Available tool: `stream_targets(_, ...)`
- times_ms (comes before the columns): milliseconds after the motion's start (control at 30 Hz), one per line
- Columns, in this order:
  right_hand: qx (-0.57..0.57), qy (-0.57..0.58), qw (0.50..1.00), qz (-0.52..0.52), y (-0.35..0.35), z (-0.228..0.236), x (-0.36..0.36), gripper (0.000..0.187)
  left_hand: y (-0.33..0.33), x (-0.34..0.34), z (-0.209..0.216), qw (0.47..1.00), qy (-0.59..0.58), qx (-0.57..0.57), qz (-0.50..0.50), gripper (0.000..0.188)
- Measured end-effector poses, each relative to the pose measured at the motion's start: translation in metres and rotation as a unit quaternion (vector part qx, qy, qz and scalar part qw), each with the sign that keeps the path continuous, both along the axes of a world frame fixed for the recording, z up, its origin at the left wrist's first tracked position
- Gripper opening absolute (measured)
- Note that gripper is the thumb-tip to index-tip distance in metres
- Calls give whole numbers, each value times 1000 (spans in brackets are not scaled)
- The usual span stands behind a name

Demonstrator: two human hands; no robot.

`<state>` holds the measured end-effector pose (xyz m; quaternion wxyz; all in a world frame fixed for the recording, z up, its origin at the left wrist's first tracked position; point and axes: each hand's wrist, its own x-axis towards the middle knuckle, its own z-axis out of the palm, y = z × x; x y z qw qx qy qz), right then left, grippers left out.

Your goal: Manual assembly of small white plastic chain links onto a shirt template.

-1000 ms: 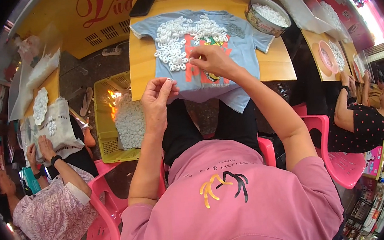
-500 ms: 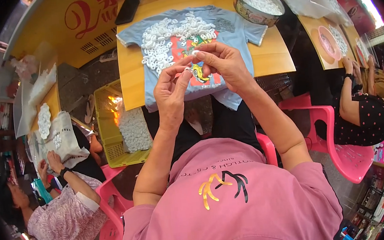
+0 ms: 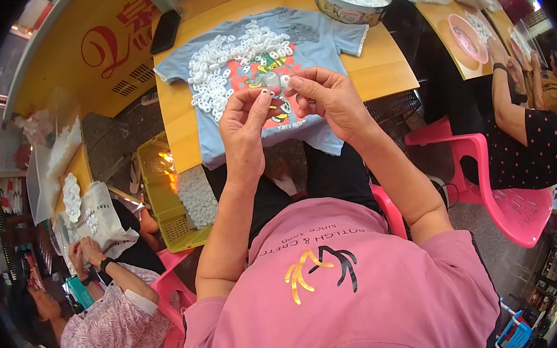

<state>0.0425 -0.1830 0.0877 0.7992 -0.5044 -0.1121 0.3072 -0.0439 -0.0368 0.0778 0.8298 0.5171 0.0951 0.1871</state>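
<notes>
Both hands are raised over a blue T-shirt (image 3: 212, 137) spread on the table. My left hand (image 3: 246, 127) is closed, thumb and forefinger pinching a small white piece (image 3: 267, 92). Close to its right, my right hand (image 3: 333, 99) pinches another small white oval piece (image 3: 285, 80) between thumb and fingertips. The two pieces are apart by a small gap. A heap of like white oval pieces with two holes (image 3: 211, 80) lies on the shirt, beyond and to the left of my hands. The fingers hide parts of both held pieces.
A round tin (image 3: 352, 14) of white pieces stands at the table's far right, a dark phone (image 3: 165, 31) at its far left. Below left is a yellow crate (image 3: 167, 230) beside a bag of white pieces (image 3: 198, 197). People sit on pink chairs (image 3: 503, 201) at both sides.
The view has shifted, so the table and shirt sit a little further left and up. My hands have drawn slightly apart, each still pinching a white piece.
</notes>
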Motion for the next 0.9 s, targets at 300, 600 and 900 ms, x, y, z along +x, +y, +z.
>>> stream_targets(300, 16, -54, 998, -23, -3, -1, -1, 24, -7, 10, 6, 1000, 14, 14, -24, 12)
stream_targets(600, 30, -46, 998, -11, -2, 0, -1, 27, -9, 13, 3, 999, -34, 23, -13, 13)
stream_targets(900, 58, -23, 998, 7, -6, -6, 4, 32, -6, 12, -2, 996, -70, 58, -11, 13)
